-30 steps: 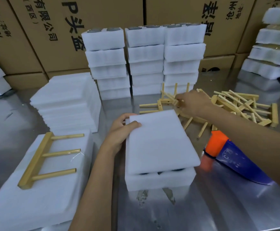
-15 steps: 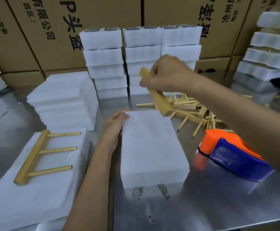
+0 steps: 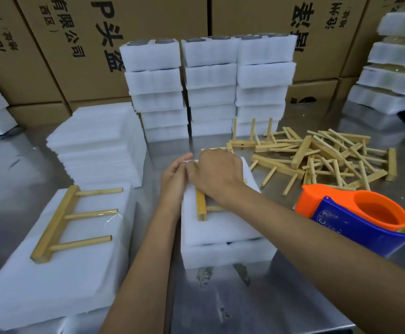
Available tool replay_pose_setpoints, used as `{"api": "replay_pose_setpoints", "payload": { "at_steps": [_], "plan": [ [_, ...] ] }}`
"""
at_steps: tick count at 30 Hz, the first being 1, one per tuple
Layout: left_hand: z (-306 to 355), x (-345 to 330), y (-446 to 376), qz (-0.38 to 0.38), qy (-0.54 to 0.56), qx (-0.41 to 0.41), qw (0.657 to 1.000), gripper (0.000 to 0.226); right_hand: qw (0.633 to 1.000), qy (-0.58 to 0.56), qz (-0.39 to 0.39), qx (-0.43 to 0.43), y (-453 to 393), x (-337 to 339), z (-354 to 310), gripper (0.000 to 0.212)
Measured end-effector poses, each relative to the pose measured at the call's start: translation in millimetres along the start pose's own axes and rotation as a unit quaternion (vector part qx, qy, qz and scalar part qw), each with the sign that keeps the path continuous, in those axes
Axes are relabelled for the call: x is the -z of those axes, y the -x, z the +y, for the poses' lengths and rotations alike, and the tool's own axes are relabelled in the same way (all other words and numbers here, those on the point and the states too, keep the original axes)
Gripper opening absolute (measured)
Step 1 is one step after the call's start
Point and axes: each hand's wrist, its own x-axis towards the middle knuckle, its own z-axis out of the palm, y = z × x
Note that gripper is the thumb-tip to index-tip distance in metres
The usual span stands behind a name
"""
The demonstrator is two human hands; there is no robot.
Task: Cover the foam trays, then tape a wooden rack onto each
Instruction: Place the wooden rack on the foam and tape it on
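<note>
Wooden rack (image 3: 201, 206) lies on covered foam tray (image 3: 225, 251) at counter (image 3: 293, 297) centre, right hand (image 3: 217, 174) gripping it, left hand (image 3: 175, 179) flat against tray edge; taping comes next, needing tape dispenser (image 3: 355, 218) near right.

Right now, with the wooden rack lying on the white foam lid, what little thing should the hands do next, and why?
Probably the right hand should reach for the tape dispenser while the left hand steadies things. The wooden rack already lies on the foam cover, no tape on it shows, and the dispenser sits just right of the tray.
</note>
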Motion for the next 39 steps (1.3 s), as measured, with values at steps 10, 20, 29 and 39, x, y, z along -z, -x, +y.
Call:
{"api": "replay_pose_setpoints", "payload": {
  "at_steps": [10,20,29,39],
  "plan": [
    [3,-7,11,-0.103,0.169,0.1,0.975,0.057,0.997,0.01,-0.041,0.059,-7,4,10,0.05],
    [8,-13,14,-0.098,0.173,0.089,0.976,0.066,0.981,-0.083,-0.176,0.014,0,-16,17,0.046],
    [6,-23,30,-0.105,0.19,0.066,0.974,0.063,0.98,-0.088,-0.175,0.016,10,-10,24,0.057],
    [9,-13,50,0.021,-0.009,0.06,0.998,0.065,0.976,-0.215,0.034,0.017,24,27,38,0.037]
  ]
}}
